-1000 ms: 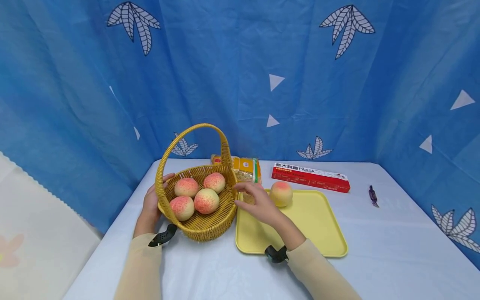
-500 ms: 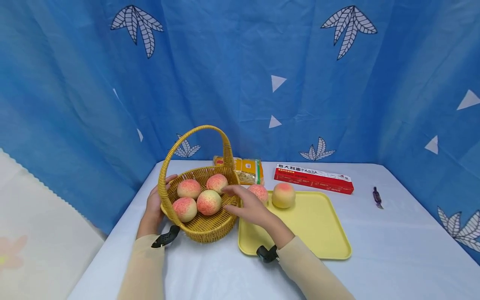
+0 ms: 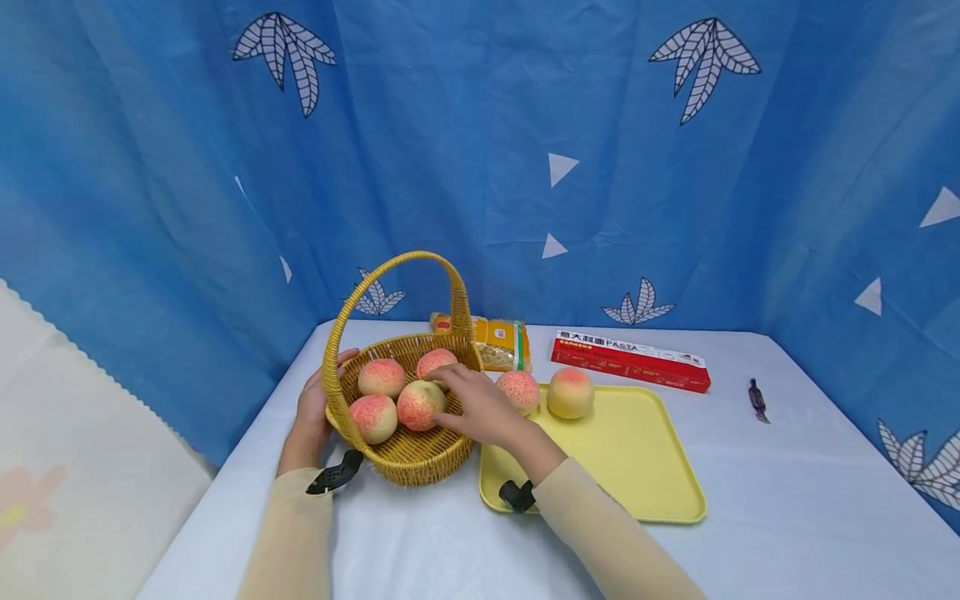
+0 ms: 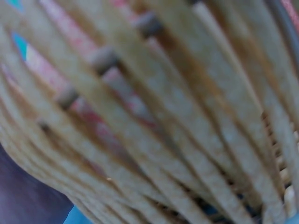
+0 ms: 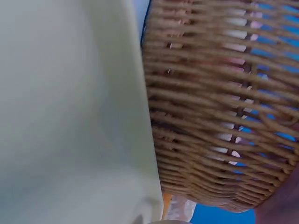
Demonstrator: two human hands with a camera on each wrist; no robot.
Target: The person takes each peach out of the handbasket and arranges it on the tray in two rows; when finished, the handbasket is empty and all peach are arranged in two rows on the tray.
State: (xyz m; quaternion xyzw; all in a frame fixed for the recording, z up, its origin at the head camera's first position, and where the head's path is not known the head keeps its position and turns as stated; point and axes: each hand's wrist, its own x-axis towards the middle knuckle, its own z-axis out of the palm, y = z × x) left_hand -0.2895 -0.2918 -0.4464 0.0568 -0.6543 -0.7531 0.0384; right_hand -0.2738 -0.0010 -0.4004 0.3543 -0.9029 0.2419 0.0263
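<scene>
A golden woven basket (image 3: 420,472) with a tall arched handle holds several pink-and-yellow peaches. My left hand (image 3: 311,412) rests against the outside of the basket's left wall, its fingers reaching along toward the back; its thumb is hidden. In the left wrist view the weave (image 4: 154,116) fills the picture, with pink showing through the gaps. My right hand (image 3: 483,404) reaches over the basket's right rim and pinches the front-right peach (image 3: 417,407), fingertips on its top and thumb at its right side. Another peach (image 3: 435,361) sits just behind those fingers.
Right of the basket lies a yellow tray (image 3: 637,467) with two peaches near its back left, one of them a spotted peach (image 3: 519,392). Behind are an orange pasta bag (image 3: 502,343) and a red pasta box (image 3: 630,360). A purple wrapped candy (image 3: 757,400) lies far right.
My right hand has moved left from the tray's edge into the basket and onto the front-right peach, which has turned slightly. The left hand has stayed at the basket's left wall.
</scene>
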